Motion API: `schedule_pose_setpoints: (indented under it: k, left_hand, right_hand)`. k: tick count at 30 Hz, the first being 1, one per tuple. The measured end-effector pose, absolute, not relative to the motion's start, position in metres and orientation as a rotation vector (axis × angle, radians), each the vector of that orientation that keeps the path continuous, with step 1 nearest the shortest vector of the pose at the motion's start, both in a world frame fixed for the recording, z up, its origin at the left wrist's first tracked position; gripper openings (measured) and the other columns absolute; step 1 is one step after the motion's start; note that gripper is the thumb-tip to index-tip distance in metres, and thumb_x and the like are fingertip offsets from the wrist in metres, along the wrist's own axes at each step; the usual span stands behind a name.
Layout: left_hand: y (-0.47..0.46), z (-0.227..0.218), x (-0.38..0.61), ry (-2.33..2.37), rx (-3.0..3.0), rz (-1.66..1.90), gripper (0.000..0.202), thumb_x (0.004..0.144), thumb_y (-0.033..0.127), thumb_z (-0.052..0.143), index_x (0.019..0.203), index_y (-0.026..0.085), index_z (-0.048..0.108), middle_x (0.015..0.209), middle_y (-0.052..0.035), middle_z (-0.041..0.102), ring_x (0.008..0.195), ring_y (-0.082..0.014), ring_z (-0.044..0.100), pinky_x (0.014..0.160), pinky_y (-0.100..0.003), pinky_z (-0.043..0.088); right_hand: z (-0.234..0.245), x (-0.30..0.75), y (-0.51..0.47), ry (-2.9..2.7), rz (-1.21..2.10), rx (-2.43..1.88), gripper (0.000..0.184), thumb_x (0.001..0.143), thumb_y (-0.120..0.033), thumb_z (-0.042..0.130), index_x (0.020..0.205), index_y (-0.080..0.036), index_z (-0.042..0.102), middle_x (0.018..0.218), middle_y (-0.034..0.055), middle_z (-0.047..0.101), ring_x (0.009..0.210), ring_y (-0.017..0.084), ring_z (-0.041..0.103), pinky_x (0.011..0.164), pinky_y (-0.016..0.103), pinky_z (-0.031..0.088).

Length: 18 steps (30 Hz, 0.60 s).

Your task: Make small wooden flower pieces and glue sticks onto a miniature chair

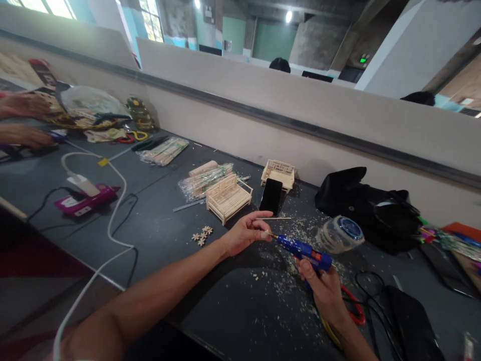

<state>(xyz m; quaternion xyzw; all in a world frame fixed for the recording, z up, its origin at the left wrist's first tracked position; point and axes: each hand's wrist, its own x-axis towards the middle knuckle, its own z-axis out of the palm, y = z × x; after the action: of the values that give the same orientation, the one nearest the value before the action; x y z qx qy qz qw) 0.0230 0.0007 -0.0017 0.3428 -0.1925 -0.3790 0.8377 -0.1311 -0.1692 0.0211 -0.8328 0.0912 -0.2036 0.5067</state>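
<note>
My right hand point(325, 288) is wrapped round a blue hot glue gun point(300, 248), its nozzle pointing left. At the nozzle tip, the thumb and fingers of my left hand point(248, 233) pinch a tiny pale piece, too small to make out clearly. A thin wooden stick point(278, 218) lies just beyond my left fingers. Behind that hand stands a miniature bench of thin sticks point(229, 198), with a second miniature bench point(278, 173) farther back beside a black phone point(271, 196). Several small wooden flower shapes point(202, 234) lie left of my left hand.
Pale chips litter the dark tabletop point(233, 291). A clear jar point(340, 234) and a black bag point(364, 205) stand at right; red-handled scissors point(355, 303) lie under my right wrist. Bagged sticks point(165, 150), a purple power strip point(86, 200) and a co-worker's hands point(24, 120) are at left.
</note>
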Motion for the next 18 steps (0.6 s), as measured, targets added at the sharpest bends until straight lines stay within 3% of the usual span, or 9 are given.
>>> schedule_pose_setpoints:
  k: [18]
  left_hand:
    - [0.0000, -0.0017, 0.0229, -0.408, 0.707, -0.810, 0.056, 0.058, 0.013, 0.089, 0.109, 0.017, 0.068, 0.070, 0.0028, 0.071, 0.066, -0.0128, 0.069, 0.071, -0.026, 0.055]
  right_hand:
    - [0.0212, -0.1305, -0.1690, 0.239, -0.455, -2.002, 0.044, 0.085, -0.059, 0.057, 0.066, -0.020, 0.062, 0.059, 0.0012, 0.060, 0.058, 0.016, 0.053, 0.054, 0.027, 0.043]
